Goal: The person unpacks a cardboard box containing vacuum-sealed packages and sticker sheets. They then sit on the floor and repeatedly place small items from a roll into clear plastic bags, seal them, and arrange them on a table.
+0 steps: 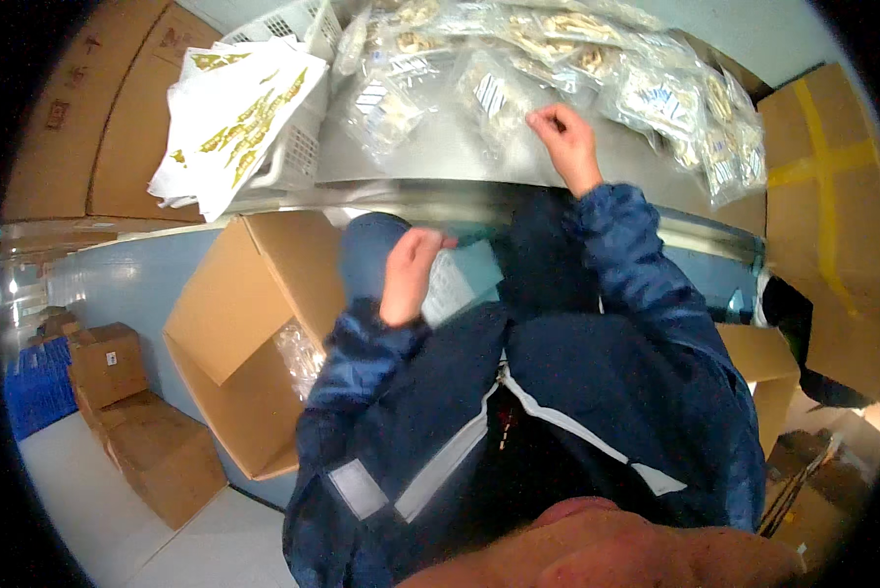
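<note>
My left hand (409, 272) holds a translucent greenish sheet or bag with a white printed part (458, 283) above my lap. Over the metal tabletop (440, 158), my right hand (565, 143) has its thumb and fingertips brought together; whether something thin is between them cannot be told. Just left of those fingertips lies a clear plastic bag with a striped label (493, 99). A similar bag (385, 110) lies farther left. Many more clear bags of pale, dried-looking contents (657, 99) are heaped along the back and right of the table.
White sheets with gold-green print (241, 117) lie on a white plastic basket (300, 151) at the table's left. An open cardboard box (227, 309) with clear plastic inside stands left of my lap. A taped carton (826, 184) is at the right, with large cartons (58, 110) at upper left.
</note>
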Available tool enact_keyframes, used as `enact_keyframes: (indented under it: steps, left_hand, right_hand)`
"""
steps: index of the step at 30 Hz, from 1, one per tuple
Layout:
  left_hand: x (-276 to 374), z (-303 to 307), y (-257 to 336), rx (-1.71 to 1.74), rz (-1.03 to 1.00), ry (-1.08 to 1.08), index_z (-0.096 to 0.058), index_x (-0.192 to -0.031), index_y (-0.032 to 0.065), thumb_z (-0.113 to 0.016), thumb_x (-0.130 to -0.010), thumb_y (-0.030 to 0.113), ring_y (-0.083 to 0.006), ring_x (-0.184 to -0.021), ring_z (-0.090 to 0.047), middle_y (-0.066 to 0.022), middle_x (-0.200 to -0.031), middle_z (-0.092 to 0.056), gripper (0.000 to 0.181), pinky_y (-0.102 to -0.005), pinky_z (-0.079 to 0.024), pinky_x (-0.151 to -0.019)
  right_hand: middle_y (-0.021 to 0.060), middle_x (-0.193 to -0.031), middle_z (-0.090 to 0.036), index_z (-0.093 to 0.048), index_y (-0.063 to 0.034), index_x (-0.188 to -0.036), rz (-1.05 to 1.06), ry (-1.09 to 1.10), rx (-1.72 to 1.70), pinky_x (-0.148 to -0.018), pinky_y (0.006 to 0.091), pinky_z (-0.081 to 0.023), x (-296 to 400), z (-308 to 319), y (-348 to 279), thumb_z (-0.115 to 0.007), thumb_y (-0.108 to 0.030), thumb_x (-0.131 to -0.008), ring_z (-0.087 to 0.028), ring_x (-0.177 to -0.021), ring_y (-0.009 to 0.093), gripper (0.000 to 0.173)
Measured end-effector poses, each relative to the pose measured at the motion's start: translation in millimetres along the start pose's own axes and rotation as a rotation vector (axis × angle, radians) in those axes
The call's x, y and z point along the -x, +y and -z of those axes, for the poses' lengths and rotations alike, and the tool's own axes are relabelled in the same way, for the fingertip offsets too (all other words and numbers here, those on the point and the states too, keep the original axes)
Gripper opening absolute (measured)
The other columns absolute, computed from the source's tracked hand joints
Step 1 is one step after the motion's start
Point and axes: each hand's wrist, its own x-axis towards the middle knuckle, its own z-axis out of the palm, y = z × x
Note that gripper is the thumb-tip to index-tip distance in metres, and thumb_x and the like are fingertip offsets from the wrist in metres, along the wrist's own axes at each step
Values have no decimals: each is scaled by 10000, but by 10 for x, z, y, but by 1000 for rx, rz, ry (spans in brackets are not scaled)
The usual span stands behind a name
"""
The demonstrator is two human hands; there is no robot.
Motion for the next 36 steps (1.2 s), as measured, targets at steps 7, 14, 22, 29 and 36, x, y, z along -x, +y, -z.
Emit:
enact_keyframes:
  steps: [7, 14, 22, 29, 36]
  left_hand:
    - [-709, -718, -74, 459, 450, -271, -495, -1275, -31, -361, -1039, 445, -223, -926, -663, -178, -1045, -690, 548, -336, -536, -817]
    - [-807, -788, -746, -16, 176, -353, -641, -997, -8, -558, -978, 235, -159, -794, -647, -92, -891, -689, 257, -295, -515, -692]
    - [-672, -801, -656, 307, 415, -287, -624, -1015, 9, -537, -988, 182, -148, -793, -649, -81, -919, -691, 195, -293, -521, -728]
    - [-600, -852, -95, 188, 143, -286, -595, -1017, 2, -496, -1014, 254, -196, -752, -664, -154, -951, -708, 271, -302, -536, -687]
    - [-553, -625, -67, -51, -46, -77, -608, -1003, 15, -396, -1037, 379, -154, -743, -617, -114, -863, -704, 422, -296, -465, -701]
  right_hand:
    - [57, -1007, -667, -661, -61, -891, 828, -230, 526, -691, 351, -505, 1159, 669, -205, -710, -63, -737, -608, -791, 265, 161]
    - [49, -1082, -652, -643, -57, -913, 793, -498, 469, -760, 384, -495, 1495, 659, 268, -707, -85, -747, -596, -894, 262, 180]
    - [127, -1165, -602, -609, -65, -1144, 460, -78, 577, -885, 406, -453, 1708, 560, 259, -728, -82, -725, -571, -1001, 342, 436]
    - [129, -1027, -652, -609, -49, -1157, 270, 23, 405, -775, 381, -499, 1360, 430, 510, -723, -135, -790, -612, -891, 325, 395]
    - [61, -777, -656, -633, -2, -934, -709, -188, -638, -602, 251, -475, 1159, 523, 609, -684, -369, -910, -609, -678, 131, 371]
